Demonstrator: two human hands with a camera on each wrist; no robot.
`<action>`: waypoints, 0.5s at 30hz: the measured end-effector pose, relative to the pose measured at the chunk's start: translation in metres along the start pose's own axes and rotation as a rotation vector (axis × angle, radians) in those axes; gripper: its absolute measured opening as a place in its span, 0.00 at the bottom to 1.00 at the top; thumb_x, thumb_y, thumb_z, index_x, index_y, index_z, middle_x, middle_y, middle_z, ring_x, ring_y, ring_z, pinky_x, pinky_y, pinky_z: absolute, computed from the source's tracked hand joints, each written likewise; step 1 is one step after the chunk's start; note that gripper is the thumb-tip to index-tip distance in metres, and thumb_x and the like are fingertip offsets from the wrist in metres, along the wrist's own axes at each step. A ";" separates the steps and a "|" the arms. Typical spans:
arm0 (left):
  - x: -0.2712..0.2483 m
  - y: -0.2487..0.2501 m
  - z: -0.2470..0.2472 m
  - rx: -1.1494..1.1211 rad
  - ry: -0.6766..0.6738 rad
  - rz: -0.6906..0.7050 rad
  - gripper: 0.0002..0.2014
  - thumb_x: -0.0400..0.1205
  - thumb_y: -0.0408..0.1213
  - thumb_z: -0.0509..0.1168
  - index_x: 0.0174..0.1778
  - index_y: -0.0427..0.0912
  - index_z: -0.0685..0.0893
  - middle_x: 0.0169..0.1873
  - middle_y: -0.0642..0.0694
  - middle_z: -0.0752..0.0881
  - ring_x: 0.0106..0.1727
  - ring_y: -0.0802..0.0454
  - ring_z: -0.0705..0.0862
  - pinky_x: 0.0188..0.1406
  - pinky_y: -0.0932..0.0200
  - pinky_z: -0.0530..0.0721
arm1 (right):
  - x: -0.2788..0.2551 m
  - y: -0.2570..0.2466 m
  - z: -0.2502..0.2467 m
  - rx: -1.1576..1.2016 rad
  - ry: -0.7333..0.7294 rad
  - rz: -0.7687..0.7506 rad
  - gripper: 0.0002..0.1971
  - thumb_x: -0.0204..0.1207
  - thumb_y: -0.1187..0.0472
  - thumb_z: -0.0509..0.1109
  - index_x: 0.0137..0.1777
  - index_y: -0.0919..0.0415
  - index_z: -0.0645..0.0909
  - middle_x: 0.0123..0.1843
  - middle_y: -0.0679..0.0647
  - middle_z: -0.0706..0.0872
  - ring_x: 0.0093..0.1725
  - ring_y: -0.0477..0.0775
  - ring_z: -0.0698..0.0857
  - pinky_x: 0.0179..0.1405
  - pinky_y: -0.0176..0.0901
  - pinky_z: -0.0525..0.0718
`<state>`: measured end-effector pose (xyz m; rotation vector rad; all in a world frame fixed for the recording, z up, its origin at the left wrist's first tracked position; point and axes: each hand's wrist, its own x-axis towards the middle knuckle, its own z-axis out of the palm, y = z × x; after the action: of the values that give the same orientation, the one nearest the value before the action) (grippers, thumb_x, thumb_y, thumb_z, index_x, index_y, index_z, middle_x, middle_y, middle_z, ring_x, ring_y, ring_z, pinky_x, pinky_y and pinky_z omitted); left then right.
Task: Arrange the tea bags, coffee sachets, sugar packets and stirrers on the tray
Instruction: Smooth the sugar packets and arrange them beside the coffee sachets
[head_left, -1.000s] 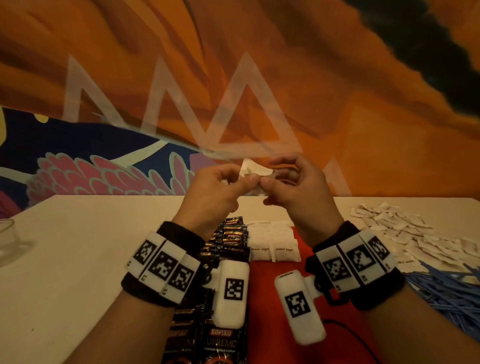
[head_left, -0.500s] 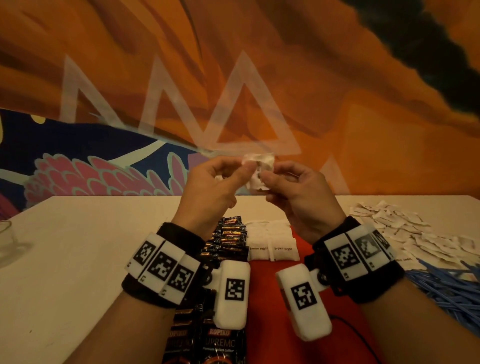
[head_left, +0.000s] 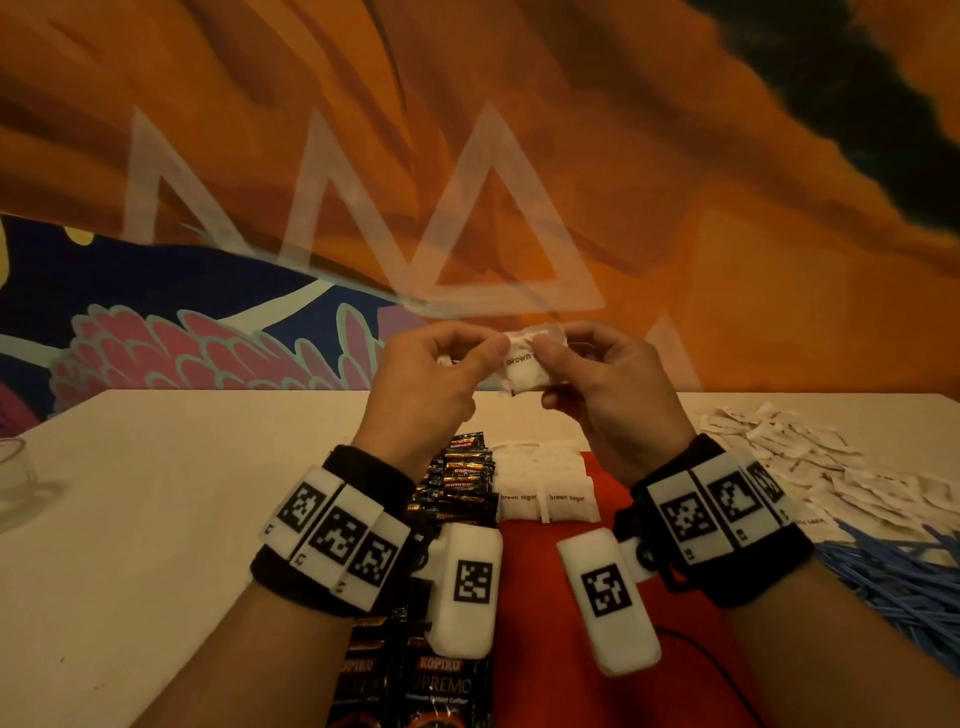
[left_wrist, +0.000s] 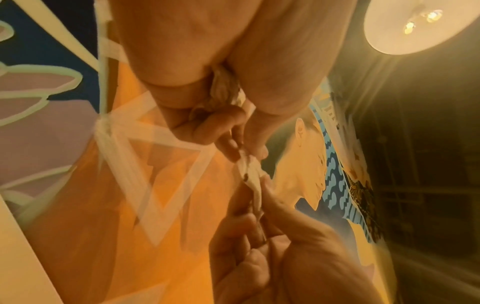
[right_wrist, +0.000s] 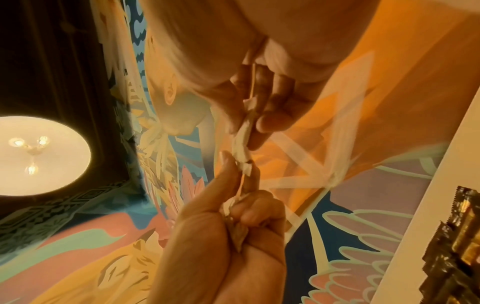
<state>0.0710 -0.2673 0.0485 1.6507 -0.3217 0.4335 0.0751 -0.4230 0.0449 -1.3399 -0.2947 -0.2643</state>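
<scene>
1. Coffee sachets (head_left: 457, 519), black with "KOPIKO" print, lie nearest, in a column along the left side of the red tray (head_left: 545, 613), running away from the viewer.
2. Just right of that column, two rows of white sugar packets (head_left: 545, 499) marked "brown sugar" lie on the tray's far part, touching the sachets' edge.
3. On the right of the desk (head_left: 182, 493), blue stirrers (head_left: 893, 577) lie in a loose heap off the tray, and beyond them a scattered pile of white packets (head_left: 810, 462); their print is too small to read.
4. At the desk's left edge stands a clear glass (head_left: 13, 473).
5. Above the tray's far end, both hands are raised off the desk and meet on one white sugar packet (head_left: 524, 364) reading "brown".
6. The left hand (head_left: 431, 389) pinches the packet's left edge between thumb and forefinger; more white paper shows bunched in its curled fingers in the right wrist view.
7. The right hand (head_left: 608, 384) pinches the packet's right edge, its other fingers curled.
8. Behind stands an orange mural wall (head_left: 675, 208).
</scene>
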 end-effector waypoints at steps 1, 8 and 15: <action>0.000 0.001 0.001 -0.025 0.012 -0.005 0.03 0.82 0.36 0.72 0.45 0.43 0.90 0.38 0.46 0.86 0.29 0.47 0.72 0.26 0.56 0.73 | 0.000 -0.001 -0.001 0.008 -0.013 0.017 0.04 0.77 0.65 0.73 0.49 0.62 0.84 0.41 0.56 0.88 0.35 0.49 0.85 0.29 0.38 0.83; 0.000 0.000 0.000 -0.031 -0.008 0.009 0.05 0.81 0.34 0.72 0.41 0.45 0.91 0.31 0.54 0.87 0.25 0.49 0.72 0.22 0.58 0.72 | 0.003 -0.003 -0.004 0.030 -0.005 0.120 0.08 0.81 0.57 0.70 0.41 0.59 0.81 0.39 0.53 0.88 0.37 0.52 0.86 0.35 0.40 0.83; 0.002 0.000 -0.003 -0.050 -0.036 -0.018 0.05 0.82 0.32 0.71 0.42 0.42 0.90 0.38 0.45 0.85 0.25 0.60 0.75 0.25 0.62 0.75 | -0.002 -0.002 -0.002 -0.146 -0.092 0.011 0.14 0.72 0.60 0.77 0.52 0.70 0.85 0.44 0.58 0.89 0.43 0.53 0.86 0.41 0.46 0.82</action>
<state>0.0726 -0.2641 0.0494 1.6130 -0.3417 0.3794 0.0724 -0.4253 0.0453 -1.5000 -0.3508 -0.2185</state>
